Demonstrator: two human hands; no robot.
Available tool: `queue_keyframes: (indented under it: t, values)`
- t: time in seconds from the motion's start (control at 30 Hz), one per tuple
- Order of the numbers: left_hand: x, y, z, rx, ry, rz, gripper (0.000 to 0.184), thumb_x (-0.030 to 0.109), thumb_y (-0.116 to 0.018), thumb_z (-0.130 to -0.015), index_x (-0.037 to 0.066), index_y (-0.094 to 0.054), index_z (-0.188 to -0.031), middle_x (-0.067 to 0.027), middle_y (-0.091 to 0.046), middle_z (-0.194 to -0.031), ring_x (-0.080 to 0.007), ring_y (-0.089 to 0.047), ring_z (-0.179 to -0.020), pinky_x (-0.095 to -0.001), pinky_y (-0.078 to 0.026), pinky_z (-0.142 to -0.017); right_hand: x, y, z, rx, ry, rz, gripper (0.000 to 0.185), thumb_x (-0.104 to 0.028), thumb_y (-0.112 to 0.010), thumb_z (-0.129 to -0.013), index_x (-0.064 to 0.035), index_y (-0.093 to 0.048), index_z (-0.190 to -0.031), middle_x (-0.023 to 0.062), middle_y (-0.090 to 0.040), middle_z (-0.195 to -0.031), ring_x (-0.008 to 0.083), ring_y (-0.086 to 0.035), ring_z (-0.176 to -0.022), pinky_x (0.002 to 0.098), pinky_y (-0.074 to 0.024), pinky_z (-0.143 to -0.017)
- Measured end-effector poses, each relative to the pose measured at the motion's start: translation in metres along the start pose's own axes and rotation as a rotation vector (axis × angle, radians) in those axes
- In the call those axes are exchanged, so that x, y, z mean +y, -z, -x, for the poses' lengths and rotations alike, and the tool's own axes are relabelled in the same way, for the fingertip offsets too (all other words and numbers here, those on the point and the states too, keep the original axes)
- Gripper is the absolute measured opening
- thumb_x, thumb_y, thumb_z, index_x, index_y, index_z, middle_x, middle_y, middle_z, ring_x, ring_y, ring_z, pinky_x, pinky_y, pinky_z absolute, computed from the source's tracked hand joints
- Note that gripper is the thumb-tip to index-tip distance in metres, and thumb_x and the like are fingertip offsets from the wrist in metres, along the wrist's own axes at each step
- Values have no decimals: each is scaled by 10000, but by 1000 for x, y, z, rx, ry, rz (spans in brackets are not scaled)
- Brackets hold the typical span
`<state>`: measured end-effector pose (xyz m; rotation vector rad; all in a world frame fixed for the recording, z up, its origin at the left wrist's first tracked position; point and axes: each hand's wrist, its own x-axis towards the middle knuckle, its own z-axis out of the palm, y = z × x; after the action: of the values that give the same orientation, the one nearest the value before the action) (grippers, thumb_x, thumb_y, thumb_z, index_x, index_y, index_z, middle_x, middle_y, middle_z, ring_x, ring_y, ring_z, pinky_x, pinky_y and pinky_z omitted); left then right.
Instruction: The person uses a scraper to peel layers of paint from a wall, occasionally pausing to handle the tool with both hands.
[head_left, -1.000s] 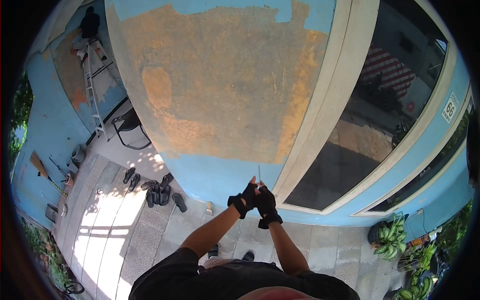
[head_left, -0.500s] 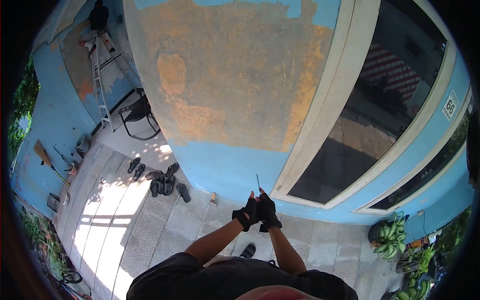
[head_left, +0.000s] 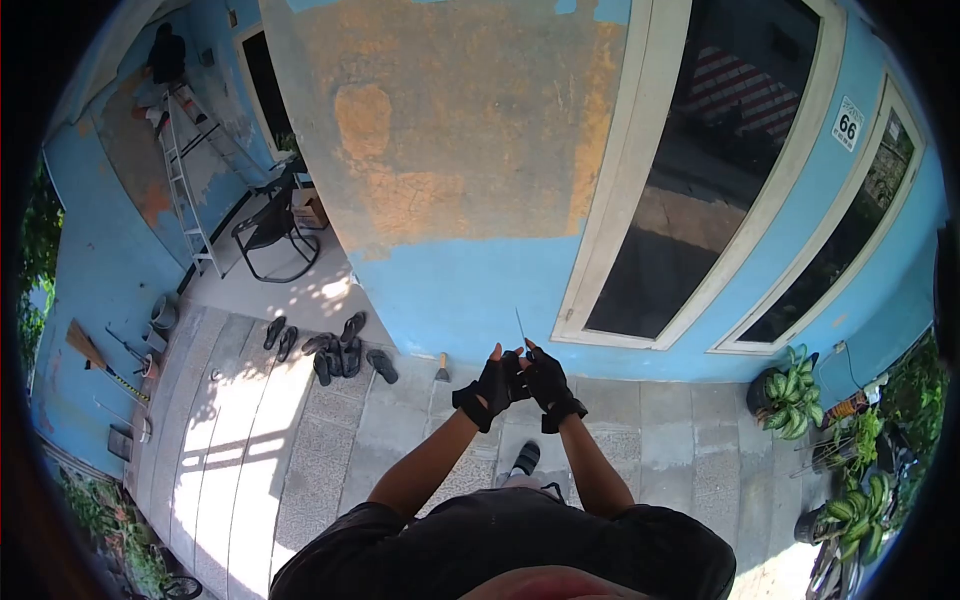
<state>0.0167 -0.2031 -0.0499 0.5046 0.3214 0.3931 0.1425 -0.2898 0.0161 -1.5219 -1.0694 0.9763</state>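
Thin tool (head_left: 520, 322) is being held up, slightly tilted, before the lower blue part of the wall (head_left: 470, 290); whether the wall is being touched cannot be told. Higher up, the blue is being broken by a big bare patch, and the right side is being edged by a window (head_left: 695, 230). Along the paving's (head_left: 670, 420) wall-side edge, sandals (head_left: 350, 357) are lying near the wall's bottom left corner. In dark gloves, the right hand (head_left: 549, 382) is seemingly pinching the tool's lower end; the left hand (head_left: 492, 385) is being kept close beside, its grip unclear. Left of the hands, a scraper or brush (head_left: 443, 367) is resting by the wall's foot. Light weight and stiffness are being presumed for the tool; holding is best being done low, off the slim, possibly bendable tip.
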Motion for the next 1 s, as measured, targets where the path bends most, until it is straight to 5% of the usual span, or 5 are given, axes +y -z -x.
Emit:
queue_keyframes:
  t: [0.07,0.17,0.4,0.87,1.0]
  values:
    - [-3,-13,24,-224,-46,59,664,720,-388,-898,165,-485,-1248,-14,-592,-1177,-211,-593,-1068,-438,-480,-929,6,-23,24,53,72,-6,430,-165,-565,-944,-89,-518,-1364,83,-663,-1042,152,-614,-953,282,-478,-845]
    - [-21,-24,44,131,-72,86,703,725,-361,-899,140,-495,-1266,-63,-591,-1198,-251,-586,-1099,-439,-465,-970,18,-41,50,-3,212,258,451,-182,-555,-945,-83,-487,-1380,172,-648,-1173,300,-607,-1134,345,-471,-920]
    - [-42,-28,73,-419,23,447,714,727,-335,-903,123,-505,-1244,-70,-607,-1148,-234,-576,-1118,-417,-444,-1000,27,-53,72,144,403,350,433,-203,-565,-945,-87,-509,-1358,134,-681,-1035,289,-676,-932,347,-524,-752]
    - [-39,-93,61,105,-156,179,647,690,-378,-914,134,-566,-1185,-39,-643,-1024,-211,-607,-1018,-385,-479,-927,-13,2,74,294,131,208,444,-194,-566,-958,-86,-494,-1383,112,-710,-916,221,-693,-804,320,-526,-717]
    - [-71,-37,-2,-306,-132,399,654,681,-385,-917,138,-517,-1258,-45,-623,-1090,-213,-600,-1034,-393,-472,-948,-18,7,63,362,508,369,431,-200,-582,-958,-113,-517,-1374,93,-679,-822,166,-634,-656,301,-506,-626]
